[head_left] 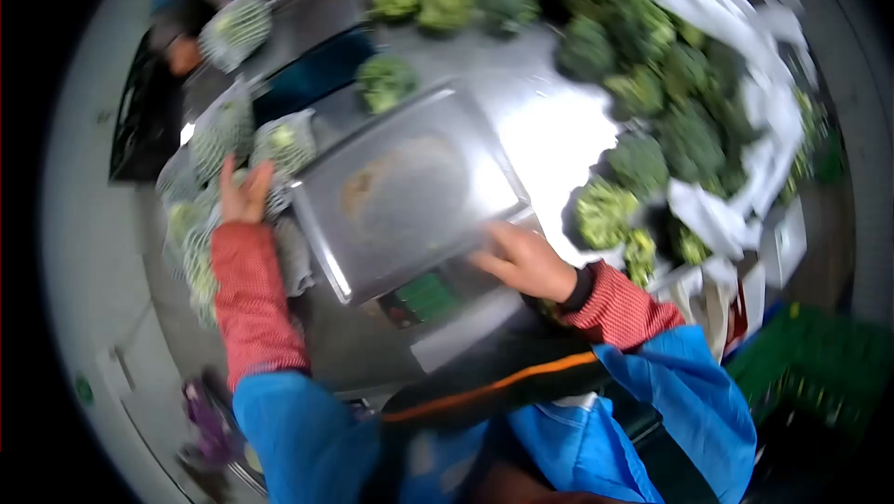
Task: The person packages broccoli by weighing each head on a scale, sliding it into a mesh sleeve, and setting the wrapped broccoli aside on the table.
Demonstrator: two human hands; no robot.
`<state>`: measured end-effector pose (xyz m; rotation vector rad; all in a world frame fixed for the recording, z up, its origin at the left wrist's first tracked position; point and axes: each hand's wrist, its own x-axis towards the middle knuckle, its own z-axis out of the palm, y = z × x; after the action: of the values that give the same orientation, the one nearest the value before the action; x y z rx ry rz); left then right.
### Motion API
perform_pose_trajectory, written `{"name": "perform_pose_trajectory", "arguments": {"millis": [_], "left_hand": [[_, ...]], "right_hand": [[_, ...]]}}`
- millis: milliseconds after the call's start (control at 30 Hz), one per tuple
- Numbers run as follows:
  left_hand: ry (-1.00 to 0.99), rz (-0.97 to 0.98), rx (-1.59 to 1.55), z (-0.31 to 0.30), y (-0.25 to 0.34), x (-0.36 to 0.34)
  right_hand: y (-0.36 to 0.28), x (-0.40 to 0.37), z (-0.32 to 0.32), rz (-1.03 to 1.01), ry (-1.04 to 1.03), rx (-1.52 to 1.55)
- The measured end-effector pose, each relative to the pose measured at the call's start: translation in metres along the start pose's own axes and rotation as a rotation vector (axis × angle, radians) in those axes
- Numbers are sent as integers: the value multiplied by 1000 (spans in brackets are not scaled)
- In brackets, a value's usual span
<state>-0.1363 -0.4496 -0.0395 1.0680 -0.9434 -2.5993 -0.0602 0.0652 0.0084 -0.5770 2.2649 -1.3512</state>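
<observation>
My left hand (244,195) is open, fingers spread, beside several broccoli heads in white net sleeves (223,136). One netted broccoli head (285,143) lies just beyond its fingertips. Blurred by motion, my right hand (529,264) hovers at the near right edge of a scale's metal pan (419,187); its thumb and finger look apart, with nothing visible between them. The pan carries a brownish smear. Below its near edge is a small green panel (426,297). A bare broccoli head (385,83) sits behind the pan.
Loose broccoli heads (643,85) are heaped along the back and right of the metal table (549,122), against crumpled white sheeting (736,57). At the upper left, another person's hand (183,55) is near a netted head (235,31). Green crates (810,364) stand lower right.
</observation>
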Motion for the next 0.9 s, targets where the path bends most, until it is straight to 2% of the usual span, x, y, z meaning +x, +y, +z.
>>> {"name": "perform_pose_trajectory", "arguments": {"millis": [67, 133, 167, 200, 233, 267, 333, 367, 433, 500, 567, 700, 733, 833, 900], "left_hand": [[-22, 81, 120, 2, -9, -14], [19, 294, 309, 19, -40, -57], [-13, 265, 344, 23, -51, -73], [-38, 233, 372, 23, -60, -88], [-59, 215, 396, 27, -70, -104], [-107, 215, 447, 36, -84, -126], [-187, 224, 535, 58, -115, -171], [-193, 220, 576, 68, -130, -191], [-287, 182, 648, 71, -158, -217], [-380, 102, 647, 72, -185, -241], [-472, 4, 622, 69, -208, -260], [-446, -126, 665, 56, -237, -291], [-441, -146, 668, 51, -241, -296], [-431, -190, 661, 37, -248, -306], [-433, -205, 635, 29, -253, -311]], "right_hand": [[18, -18, -10, -108, 116, -137], [39, -36, -18, -100, 330, -254], [44, -45, -31, -66, 393, -338], [38, -53, -47, 120, 375, -406], [55, -61, -57, 61, 528, -590], [67, -68, -70, 124, 586, -708], [87, -71, -103, 220, 640, -983], [98, -74, -120, 247, 617, -1230], [117, -71, -144, 265, 600, -1417], [147, -65, -157, 152, 636, -1440], [153, -56, -167, 135, 573, -1356], [144, -46, -176, 89, 598, -1039], [144, -42, -180, 193, 608, -960], [129, -26, -180, 235, 821, -644], [94, -19, -174, 181, 833, -530]]}}
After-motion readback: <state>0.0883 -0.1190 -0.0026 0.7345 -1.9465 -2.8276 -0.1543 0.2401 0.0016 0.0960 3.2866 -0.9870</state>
